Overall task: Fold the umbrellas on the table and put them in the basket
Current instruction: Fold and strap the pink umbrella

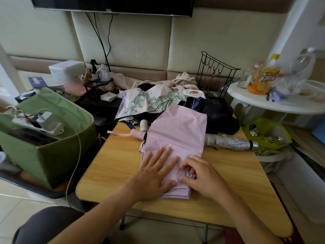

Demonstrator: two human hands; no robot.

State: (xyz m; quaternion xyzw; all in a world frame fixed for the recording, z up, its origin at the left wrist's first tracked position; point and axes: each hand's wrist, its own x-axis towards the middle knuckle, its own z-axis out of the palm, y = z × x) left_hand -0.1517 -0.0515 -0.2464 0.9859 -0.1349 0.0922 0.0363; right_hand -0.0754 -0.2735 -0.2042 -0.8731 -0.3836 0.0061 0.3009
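Wooden table [112, 166], left hand [154, 175] flattening pink umbrella [177, 136], right hand [202, 175] pinching

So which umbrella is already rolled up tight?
The silver umbrella, lying right of the pink umbrella. The others' cloth is loose and spread out.

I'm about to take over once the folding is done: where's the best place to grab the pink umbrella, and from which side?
Probably by the pink handle, coming from the left. It sticks out clear of the pink umbrella canopy at the far left, rigid and bare, over open table. The left hand lies flat on the near fabric and the right hand pinches folds there; that cloth is loose and layered.
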